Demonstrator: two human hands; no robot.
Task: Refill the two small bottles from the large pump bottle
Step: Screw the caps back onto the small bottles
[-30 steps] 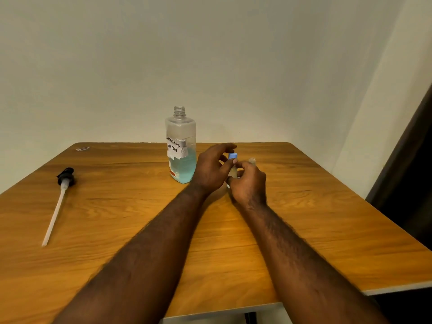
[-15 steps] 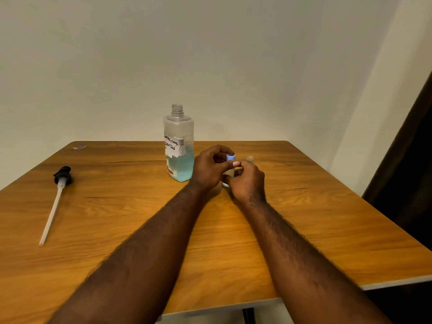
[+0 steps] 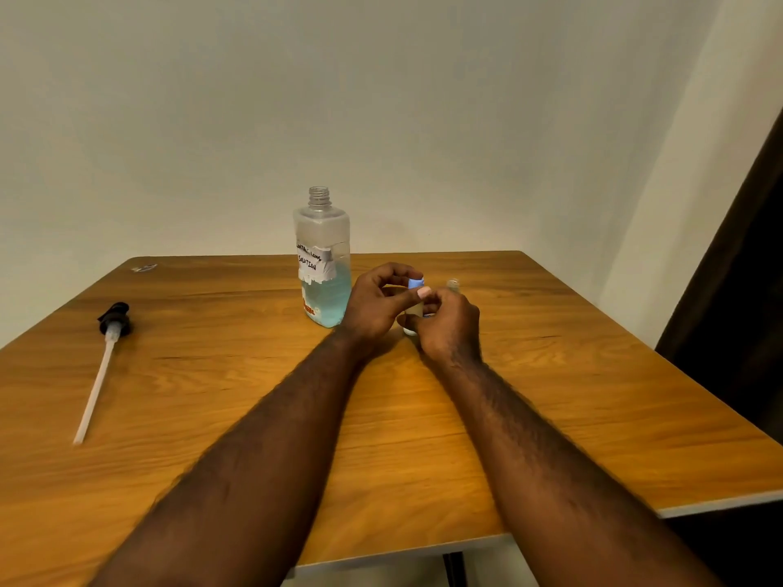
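Holding small bottle [image 3: 415, 284]: left hand [image 3: 375, 305], right hand [image 3: 451, 328].

Glossy wood-grain table [image 3: 212, 417], clear smooth plastic large bottle [image 3: 322, 235] with torn paper label [image 3: 315, 264], matt wall [image 3: 381, 99].

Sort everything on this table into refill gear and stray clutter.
For the job: large bottle, removed pump, blue-capped small bottle held in left hand and right hand, second small bottle.
Lying about: small scrap at the table's far left corner.
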